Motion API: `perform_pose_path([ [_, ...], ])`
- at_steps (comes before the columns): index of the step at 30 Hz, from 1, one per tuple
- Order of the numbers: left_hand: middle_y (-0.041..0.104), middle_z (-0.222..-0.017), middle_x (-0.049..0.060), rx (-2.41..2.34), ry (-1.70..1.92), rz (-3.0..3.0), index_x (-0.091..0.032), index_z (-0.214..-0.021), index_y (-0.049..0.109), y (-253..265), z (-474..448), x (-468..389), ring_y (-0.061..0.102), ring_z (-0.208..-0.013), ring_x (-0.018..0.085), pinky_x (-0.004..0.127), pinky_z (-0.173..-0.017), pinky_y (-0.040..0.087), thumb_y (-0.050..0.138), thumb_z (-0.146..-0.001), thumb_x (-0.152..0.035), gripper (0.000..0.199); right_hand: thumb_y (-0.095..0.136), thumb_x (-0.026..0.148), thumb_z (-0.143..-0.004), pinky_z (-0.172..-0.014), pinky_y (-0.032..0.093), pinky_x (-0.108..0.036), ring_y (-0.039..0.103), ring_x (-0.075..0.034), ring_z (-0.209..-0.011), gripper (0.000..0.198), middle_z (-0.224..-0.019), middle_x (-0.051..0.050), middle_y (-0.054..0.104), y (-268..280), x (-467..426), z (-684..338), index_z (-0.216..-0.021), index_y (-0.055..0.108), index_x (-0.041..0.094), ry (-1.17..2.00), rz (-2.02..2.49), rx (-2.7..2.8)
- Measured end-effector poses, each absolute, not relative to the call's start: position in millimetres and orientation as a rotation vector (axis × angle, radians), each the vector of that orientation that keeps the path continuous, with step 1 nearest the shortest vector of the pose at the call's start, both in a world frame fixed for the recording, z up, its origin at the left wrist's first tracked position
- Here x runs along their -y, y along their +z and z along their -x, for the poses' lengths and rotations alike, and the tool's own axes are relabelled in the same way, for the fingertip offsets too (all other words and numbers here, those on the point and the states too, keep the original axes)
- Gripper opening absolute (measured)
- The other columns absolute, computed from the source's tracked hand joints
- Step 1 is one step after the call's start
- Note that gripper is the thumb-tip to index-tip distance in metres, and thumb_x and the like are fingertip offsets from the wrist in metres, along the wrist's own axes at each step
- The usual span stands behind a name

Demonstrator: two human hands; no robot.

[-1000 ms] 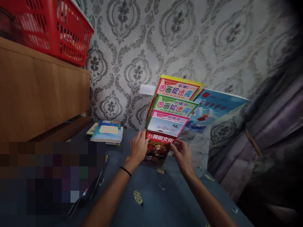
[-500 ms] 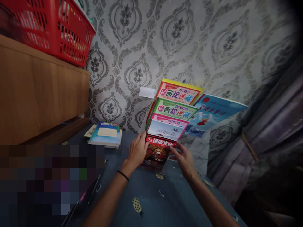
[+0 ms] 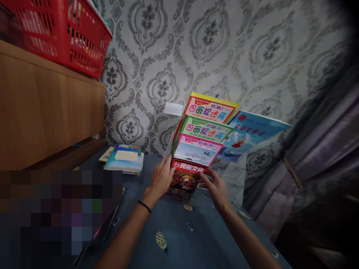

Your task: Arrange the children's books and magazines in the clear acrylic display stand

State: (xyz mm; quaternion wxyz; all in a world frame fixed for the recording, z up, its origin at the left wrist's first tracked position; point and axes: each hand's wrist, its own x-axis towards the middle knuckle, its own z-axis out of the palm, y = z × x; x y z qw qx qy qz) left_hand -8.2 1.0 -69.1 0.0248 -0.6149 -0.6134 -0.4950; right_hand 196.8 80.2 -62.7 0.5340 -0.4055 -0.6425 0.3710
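Observation:
A small book with a red title band and a dark mask picture [image 3: 183, 181] stands tilted back at the front of a tiered, clear-looking rack [image 3: 237, 183]. My left hand [image 3: 162, 176] grips its left edge, thumb on the cover; a black band circles that wrist. My right hand [image 3: 215, 187] holds the upper right edge between thumb and fingers. Behind it, rising in steps, are a pale blue book [image 3: 196, 152], a pink-edged book [image 3: 218, 145], a green-edged book [image 3: 209, 127] and a yellow-edged red book [image 3: 213, 107]. A wide blue book [image 3: 249, 134] leans to their right.
Books lie in a small pile [image 3: 123, 160] at the back left of the dark cloth-covered table [image 3: 179, 239]. A wooden cabinet [image 3: 53, 108] carries a red plastic basket [image 3: 86, 41]. Patterned wallpaper backs the table. A tied grey curtain [image 3: 280, 186] hangs at right. The lower left is blurred out.
Both hands keep their places on the small red book, with only slight finger movement. The whole view has shifted a little; the other books stay where they were.

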Motion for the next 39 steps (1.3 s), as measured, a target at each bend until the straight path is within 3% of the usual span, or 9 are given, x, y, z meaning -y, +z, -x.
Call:
perform_pose_path([
  [6, 0.063, -0.127, 0.014, 1.886, -1.517, 1.899, -0.016, -0.139, 0.048, -70.5, 9.3, -1.5, 0.063, -0.115, 0.026, 0.039, -0.097, 0.051, 0.050, -0.098, -0.021, 0.042, 0.081, 0.064, -0.064, -0.055, 0.061, -0.035, 0.070, -0.021, -0.067, 0.081, -0.117, -0.013, 0.068, -66.1, -81.9, -199.0, -0.127, 0.062, 0.019, 0.846, 0.985, 1.542],
  [22, 0.064, -0.123, 0.014, 1.824, -1.499, 1.910, -0.016, -0.138, 0.045, -77.5, 13.0, -0.4, 0.064, -0.110, 0.027, 0.039, -0.092, 0.052, 0.052, -0.097, -0.027, 0.043, 0.078, 0.063, -0.066, -0.055, 0.060, -0.036, 0.070, -0.022, -0.070, 0.082, -0.126, -0.016, 0.066, -78.5, -75.8, -204.4, -0.133, 0.058, 0.019, 0.822, 0.994, 1.552],
  [33, 0.063, -0.126, 0.014, 1.818, -1.500, 1.898, -0.015, -0.141, 0.040, -86.4, 11.1, 4.7, 0.064, -0.112, 0.027, 0.040, -0.094, 0.052, 0.056, -0.095, -0.027, 0.050, 0.076, 0.062, -0.068, -0.062, 0.063, -0.044, 0.072, -0.027, -0.078, 0.086, -0.145, -0.019, 0.052, -84.2, -71.8, -210.3, -0.140, 0.054, 0.020, 0.788, 1.009, 1.529],
  [39, 0.062, -0.128, 0.015, 1.814, -1.499, 1.909, -0.016, -0.142, 0.038, -89.1, 11.3, 10.3, 0.064, -0.113, 0.027, 0.041, -0.095, 0.052, 0.057, -0.095, -0.031, 0.053, 0.075, 0.064, -0.067, -0.065, 0.065, -0.042, 0.072, -0.027, -0.083, 0.092, -0.152, -0.018, 0.046, -87.5, -63.0, -215.7, -0.144, 0.049, 0.021, 0.773, 1.036, 1.513],
])
